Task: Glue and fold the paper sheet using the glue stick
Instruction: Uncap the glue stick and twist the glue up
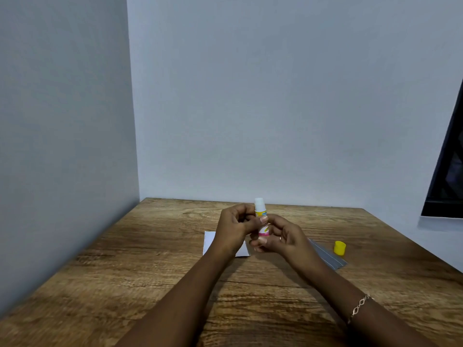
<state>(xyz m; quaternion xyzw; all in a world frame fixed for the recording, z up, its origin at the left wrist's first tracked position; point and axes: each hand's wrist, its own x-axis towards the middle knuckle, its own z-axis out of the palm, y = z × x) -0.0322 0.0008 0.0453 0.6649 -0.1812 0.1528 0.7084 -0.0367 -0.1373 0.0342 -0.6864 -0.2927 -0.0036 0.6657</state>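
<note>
**A:** Which step was in hand?

**B:** Readying the glue. The small yellow plastic cap lay on the brown wooden counter. Both hands held the white-and-yellow glue stick in the air above the white paper sheet.

**A:** How did the fingers stand?

**B:** The left hand pinched the barrel. The right hand had its fingers curled round the pink base, probably to twist the glue up.

**A:** And its long axis?

**B:** Upright, with the bare white tip pointing up. I judged the next move called for tipping it over and bringing the tip down onto the sheet.
</note>
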